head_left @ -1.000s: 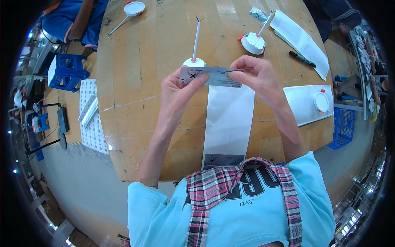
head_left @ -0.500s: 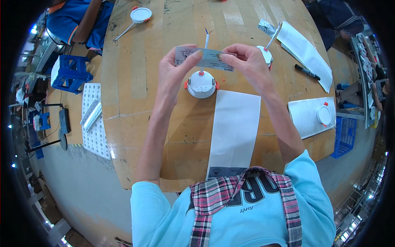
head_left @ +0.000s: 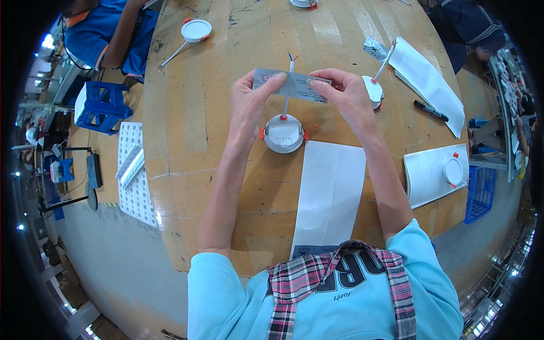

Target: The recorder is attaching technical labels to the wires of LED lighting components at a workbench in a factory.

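Note:
Between my two hands a silver printed label [head_left: 294, 86] is stretched out, pinched at both ends. My left hand [head_left: 253, 97] holds its left end under the thumb, and my right hand [head_left: 347, 93] grips the right end between thumb and fingers. Right below the label a round white downlight [head_left: 284, 135] with red side clips lies on the table. Its white cable [head_left: 292, 66] runs up behind the label and ends in bare wires above it. A long white sheet [head_left: 330, 192] with a grey strip at its near end reaches from beside the downlight toward me.
Another downlight [head_left: 372, 92] with a small label on its cable lies to the right, near folded white paper [head_left: 429, 85] and a black marker [head_left: 430, 110]. One more sits on a paper stack [head_left: 419, 181]. At the far left is another downlight [head_left: 196, 30], near a person's blue sleeve [head_left: 90, 39].
The whole scene has shifted a little down and right in view. Both hands still hold the label, now slightly higher relative to the downlight, with more cable showing below it.

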